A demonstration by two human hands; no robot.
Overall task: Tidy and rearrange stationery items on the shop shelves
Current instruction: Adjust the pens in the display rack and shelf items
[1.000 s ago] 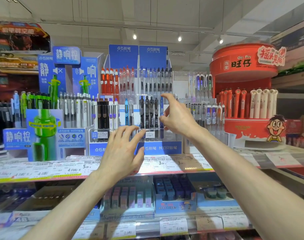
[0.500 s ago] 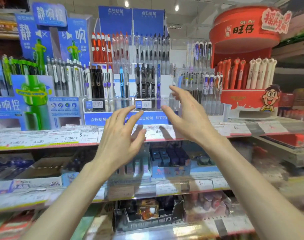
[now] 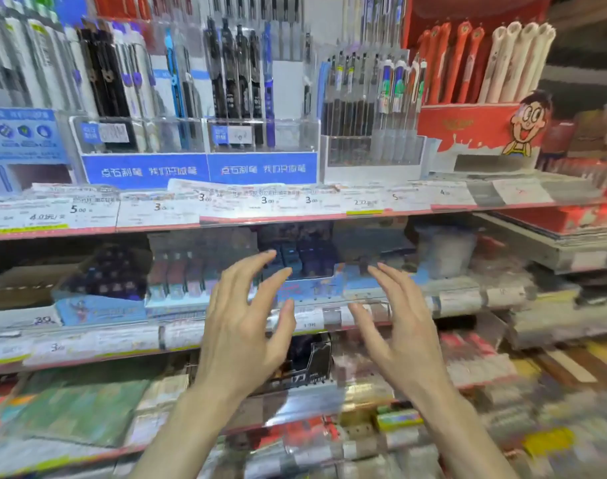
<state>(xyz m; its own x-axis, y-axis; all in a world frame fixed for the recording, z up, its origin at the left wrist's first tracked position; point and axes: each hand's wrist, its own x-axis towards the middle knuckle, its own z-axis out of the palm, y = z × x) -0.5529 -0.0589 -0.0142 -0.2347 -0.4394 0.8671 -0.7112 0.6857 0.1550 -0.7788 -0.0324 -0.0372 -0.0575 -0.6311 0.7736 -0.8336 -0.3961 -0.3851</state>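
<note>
Both hands were held in the open air before the middle shelf, nothing being gripped by either. The left hand was spread with fingers straight and parted; the right hand was likewise spread, its fingers relaxed. A gap was left between the two hands, and both were kept apart from the shelf's front edge, though how far could not be told through the blur.

Behind the fingertips, a light blue box of small dark blue items was seen on the middle shelf, with a similar box of pinkish and grey items just beside it to the left. On the upper shelf, edged with price tags, black and blue pens were stood upright in clear holders, and orange and white pens were ranged in a red display to the right.
</note>
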